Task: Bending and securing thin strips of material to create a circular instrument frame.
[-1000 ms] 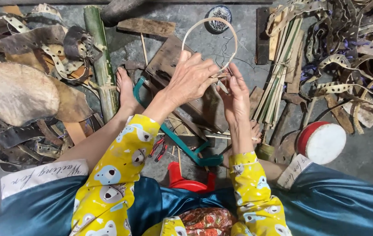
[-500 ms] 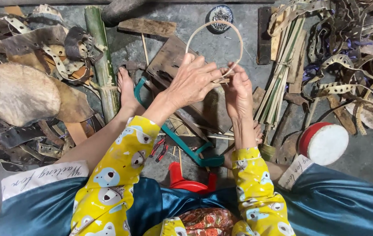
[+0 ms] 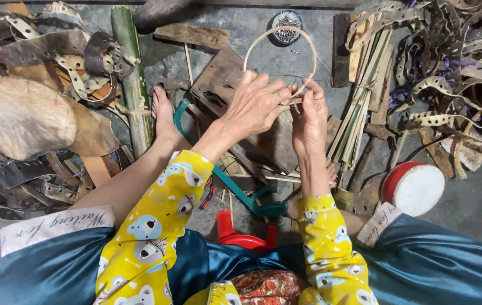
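Observation:
A thin bamboo ring (image 3: 277, 33) stands upright in front of me, its lower part pinched between both hands. My left hand (image 3: 256, 104) covers the ring's lower left, fingers curled over the joint. My right hand (image 3: 310, 116) grips the ring's lower right beside it, thumb and fingers closed on the strip ends. The two hands touch each other above a dark wooden board (image 3: 221, 82). My bare left foot (image 3: 164, 116) rests on the floor to the left of the hands.
A bundle of green bamboo strips (image 3: 359, 107) lies right of the hands. A thick green bamboo pole (image 3: 133, 79) lies to the left. A green-framed saw (image 3: 241, 192), a red stool (image 3: 241, 237), a small red-rimmed drum (image 3: 414, 188), a round tin of nails (image 3: 286, 24) and piles of punched scrap strips (image 3: 455, 68) surround me.
Both hands have shifted slightly with the ring, which stays held at its lower joint. The fingers of my right hand have closed more tightly on the strip ends.

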